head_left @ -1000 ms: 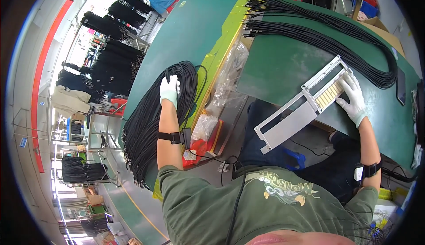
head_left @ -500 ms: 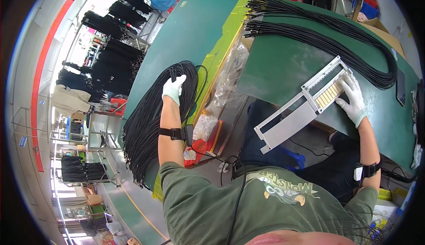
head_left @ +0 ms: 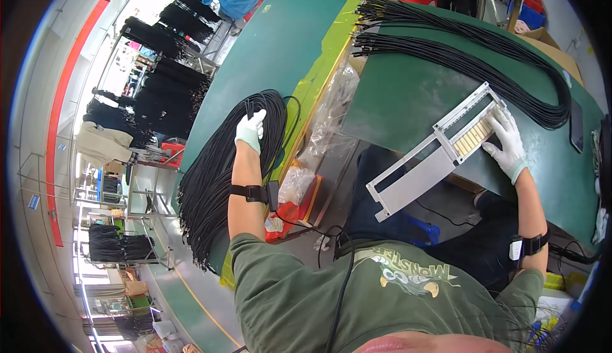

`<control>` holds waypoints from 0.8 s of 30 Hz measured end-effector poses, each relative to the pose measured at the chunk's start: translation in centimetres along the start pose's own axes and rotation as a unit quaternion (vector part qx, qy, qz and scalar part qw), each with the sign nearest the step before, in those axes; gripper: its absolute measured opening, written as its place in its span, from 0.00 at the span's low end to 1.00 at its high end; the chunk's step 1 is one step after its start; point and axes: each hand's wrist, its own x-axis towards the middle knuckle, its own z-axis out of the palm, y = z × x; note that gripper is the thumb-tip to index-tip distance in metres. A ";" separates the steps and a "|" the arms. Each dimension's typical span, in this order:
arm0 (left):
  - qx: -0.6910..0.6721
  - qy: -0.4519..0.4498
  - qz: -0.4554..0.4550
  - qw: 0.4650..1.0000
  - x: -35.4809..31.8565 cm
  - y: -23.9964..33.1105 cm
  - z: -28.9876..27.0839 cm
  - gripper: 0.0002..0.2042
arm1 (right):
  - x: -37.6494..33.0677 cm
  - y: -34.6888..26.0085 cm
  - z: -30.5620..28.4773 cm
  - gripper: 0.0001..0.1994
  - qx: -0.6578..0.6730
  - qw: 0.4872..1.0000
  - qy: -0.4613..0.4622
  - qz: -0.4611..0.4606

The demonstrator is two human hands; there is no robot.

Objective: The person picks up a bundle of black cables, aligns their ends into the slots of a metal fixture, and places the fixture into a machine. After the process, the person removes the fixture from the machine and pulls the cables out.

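White knit covers the left hand, which sits on the upper part of a large bundle of black cables on the left green table. The bundle's long axis slants from a rounded bend, just beyond and to the right of that hand, down to loose ends at the lower left, so most of its length lies to the hand's left and toward the person. The left hand is far the nearer to it; the right is well apart, across the gap between the tables. The left fingers are curled in, apparently grasping a few dark strands that stick out just above them; how many cannot be told.

The right hand, gloved too, lies over the upper right end of a metal fixture, touching it beside a row of pale blocks. Its fingers are extended and the thumb stands apart, rather released than clenched; how hard it presses does not show. The fixture runs from that hand toward the lower left, its plate end jutting past the edge of the right green table. Beyond it lie two more cable bundles.
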 end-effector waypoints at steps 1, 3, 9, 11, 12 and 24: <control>0.009 0.010 0.010 1.000 0.1 -0.2 -0.2 0.11 | 0.1 0.0 0.0 0.34 0.001 1.000 -0.002 0.000; 0.018 0.019 0.019 0.999 0.2 -0.3 -0.1 0.11 | 0.0 0.0 0.0 0.34 0.001 1.000 -0.004 0.002; -0.049 0.199 0.143 0.968 -1.0 0.5 1.1 0.09 | -0.1 0.3 0.2 0.35 -0.007 1.000 -0.020 0.006; -0.119 0.212 0.159 0.957 -2.3 1.7 0.5 0.09 | -0.1 0.2 0.0 0.35 -0.007 1.000 -0.016 0.006; -0.194 0.084 0.094 0.973 -3.1 2.5 -0.8 0.09 | -0.1 0.1 -0.2 0.34 -0.015 1.000 -0.012 0.003; 0.139 0.070 0.127 0.980 -17.6 5.5 3.7 0.17 | 6.1 -13.3 -4.6 0.14 0.466 0.881 -0.054 -0.057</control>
